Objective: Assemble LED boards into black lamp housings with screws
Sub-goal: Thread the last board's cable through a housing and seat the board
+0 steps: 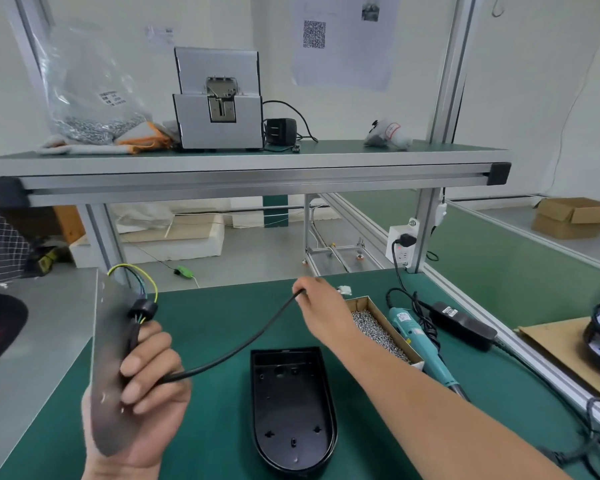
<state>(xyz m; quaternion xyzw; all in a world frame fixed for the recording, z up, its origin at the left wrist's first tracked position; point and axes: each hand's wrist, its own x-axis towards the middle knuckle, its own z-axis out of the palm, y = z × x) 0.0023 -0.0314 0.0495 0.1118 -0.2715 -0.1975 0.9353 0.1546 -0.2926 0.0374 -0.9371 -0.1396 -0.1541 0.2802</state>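
Black and open side up, the lamp housing (pixel 291 420) lies on the green mat (pixel 215 323) between a worker's forearms. Beside it, the left hand (pixel 146 403) curls its fingers round the LED board (pixel 110 358), held upright, and the cable (pixel 243 348) leaving its round grommet (pixel 142 308). Farther back, the right hand (pixel 321 306) pinches the cable's far end. A box of screws (pixel 378 327), a teal screwdriver (pixel 416 341) and a power adapter (pixel 461 325) sit to the right. On the shelf (pixel 243 161) beyond stand a screw feeder (pixel 219 112) and a plastic bag (pixel 90 98).
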